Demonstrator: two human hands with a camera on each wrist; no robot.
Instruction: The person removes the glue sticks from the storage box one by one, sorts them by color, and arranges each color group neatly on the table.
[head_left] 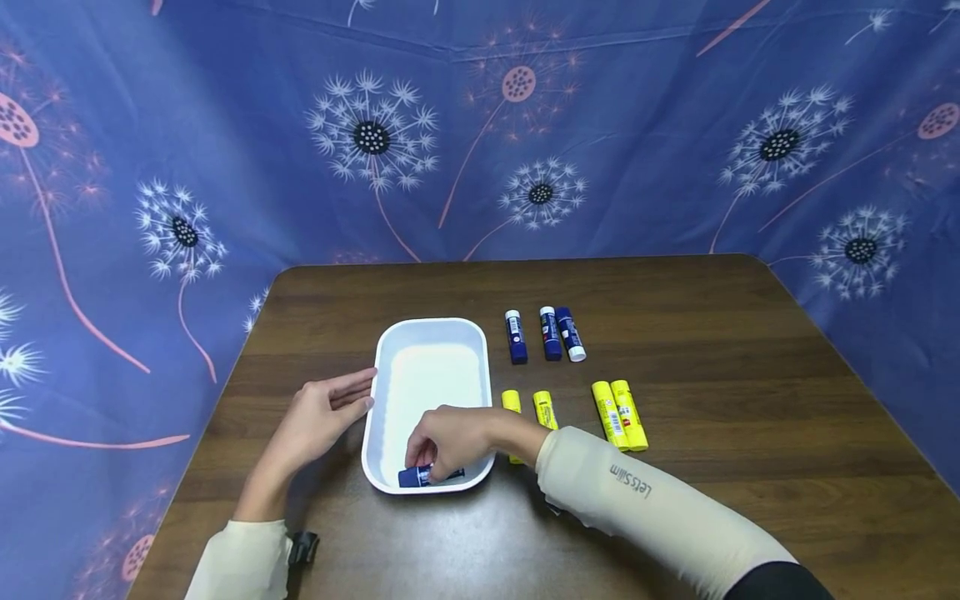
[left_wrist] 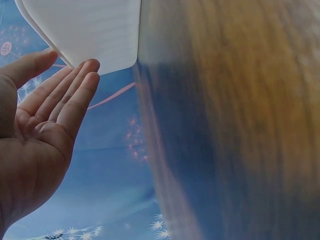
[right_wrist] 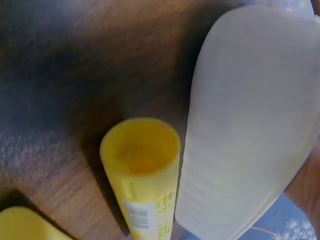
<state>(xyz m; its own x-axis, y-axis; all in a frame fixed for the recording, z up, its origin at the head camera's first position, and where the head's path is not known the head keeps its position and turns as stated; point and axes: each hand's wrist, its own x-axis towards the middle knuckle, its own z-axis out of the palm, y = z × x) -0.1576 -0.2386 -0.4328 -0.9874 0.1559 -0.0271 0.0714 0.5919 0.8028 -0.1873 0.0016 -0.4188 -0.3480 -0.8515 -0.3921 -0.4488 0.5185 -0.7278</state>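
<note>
A white tray [head_left: 431,371] lies on the table. In its near end, my right hand [head_left: 453,437] pinches a dark blue glue stick [head_left: 412,478], which lies sideways close over the tray floor and is partly covered by the fingers. At the tray's left side, my left hand [head_left: 311,421] touches the rim with its fingertips. The left wrist view shows that hand [left_wrist: 47,125] with fingers stretched out against the tray's outer wall [left_wrist: 107,37]. A yellow glue stick [right_wrist: 145,205] lies beside the tray in the right wrist view.
Right of the tray lie three blue glue sticks, one apart [head_left: 516,337] and a pair [head_left: 551,335]. Nearer are several yellow glue sticks, including a side-by-side pair [head_left: 610,417]; the right forearm partly covers others [head_left: 544,407]. A blue dandelion-print cloth [head_left: 637,142] hangs behind the table.
</note>
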